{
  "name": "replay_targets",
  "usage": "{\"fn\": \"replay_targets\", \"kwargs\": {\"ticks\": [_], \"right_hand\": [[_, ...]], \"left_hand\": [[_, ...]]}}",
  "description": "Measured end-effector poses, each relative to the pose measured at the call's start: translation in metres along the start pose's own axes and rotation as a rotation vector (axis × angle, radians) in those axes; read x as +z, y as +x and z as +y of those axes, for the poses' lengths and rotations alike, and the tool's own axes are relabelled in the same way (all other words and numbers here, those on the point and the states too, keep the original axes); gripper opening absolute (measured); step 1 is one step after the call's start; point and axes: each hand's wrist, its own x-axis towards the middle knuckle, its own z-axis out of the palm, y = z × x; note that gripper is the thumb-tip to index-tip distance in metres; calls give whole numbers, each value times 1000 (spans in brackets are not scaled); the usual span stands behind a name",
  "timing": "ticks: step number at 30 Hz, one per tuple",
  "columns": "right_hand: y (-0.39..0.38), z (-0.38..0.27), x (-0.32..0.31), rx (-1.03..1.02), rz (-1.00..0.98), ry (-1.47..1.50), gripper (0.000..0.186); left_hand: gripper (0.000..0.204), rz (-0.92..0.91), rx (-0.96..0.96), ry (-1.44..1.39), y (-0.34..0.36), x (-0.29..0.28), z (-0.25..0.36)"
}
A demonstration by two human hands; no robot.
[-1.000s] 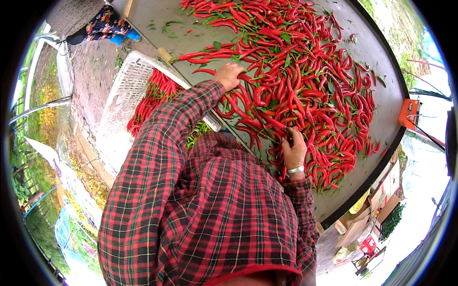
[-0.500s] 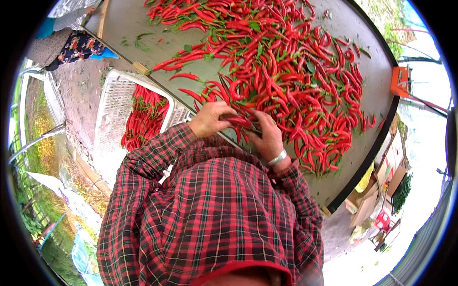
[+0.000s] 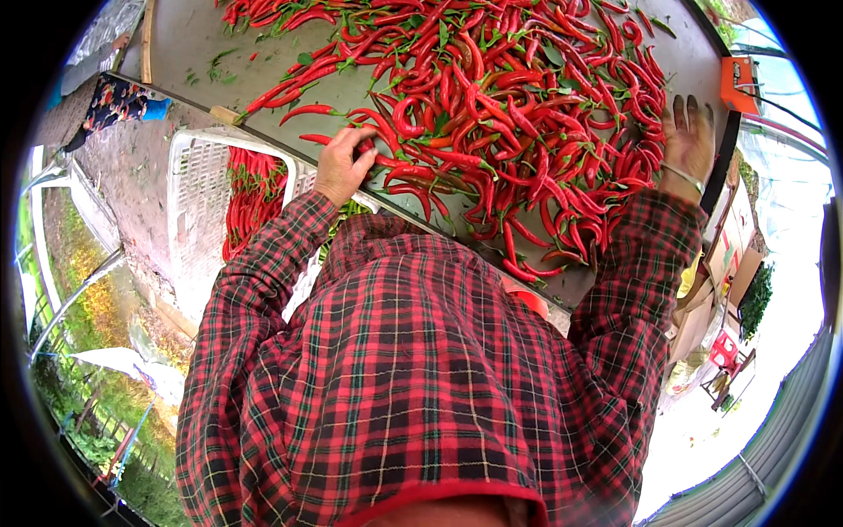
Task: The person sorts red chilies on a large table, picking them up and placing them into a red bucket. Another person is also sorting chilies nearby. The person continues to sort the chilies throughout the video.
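Observation:
A broad pile of red chili peppers (image 3: 527, 132) with green stems covers much of the grey tabletop (image 3: 263, 66). At the pile's near left side, my left hand (image 3: 344, 165) is closed, its thumb and fingers curled on a red chili pepper (image 3: 365, 147). Part of that pepper is hidden by the fingers. Far to the right, my right hand (image 3: 688, 145) lies open against the pile's right edge, fingers stretched away from me and their tips darkened. A pale band circles that wrist.
Left of the table, a white plastic crate (image 3: 187, 206) holds red peppers (image 3: 255, 198). Green peppers (image 3: 354, 209) show by the table's near edge. An orange box-shaped object (image 3: 738, 85) sits at the far right rim. Cardboard (image 3: 702, 307) lies beyond the right side, and patterned fabric (image 3: 114, 105) shows far left.
My right hand has swung from beside the left hand out to the pile's right edge, and its fingers have straightened. Peppers on the right lie closer in. The whole view has shifted.

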Motion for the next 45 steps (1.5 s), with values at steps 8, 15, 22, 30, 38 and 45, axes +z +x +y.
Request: {"fn": "replay_targets", "kwargs": {"ticks": [8, 15, 22, 30, 38, 45], "right_hand": [[-129, 154, 67, -415, -961, -1647, 74], [-112, 134, 49, -147, -1046, -1787, 74], [-77, 84, -54, 180, -366, -804, 33], [-112, 32, -157, 359, -60, -93, 23], [-202, 99, -147, 466, 43, -125, 23], [-218, 138, -135, 492, 250, -172, 25]], "left_hand": [[33, 114, 172, 265, -28, 26, -30], [32, 128, 141, 265, -31, 27, -36], [30, 103, 108, 181, -24, 27, -41], [27, 98, 97, 143, -20, 29, -32], [52, -278, 338, -49, 34, 61, 95], [99, -608, 305, 149, 54, 182, 146]]}}
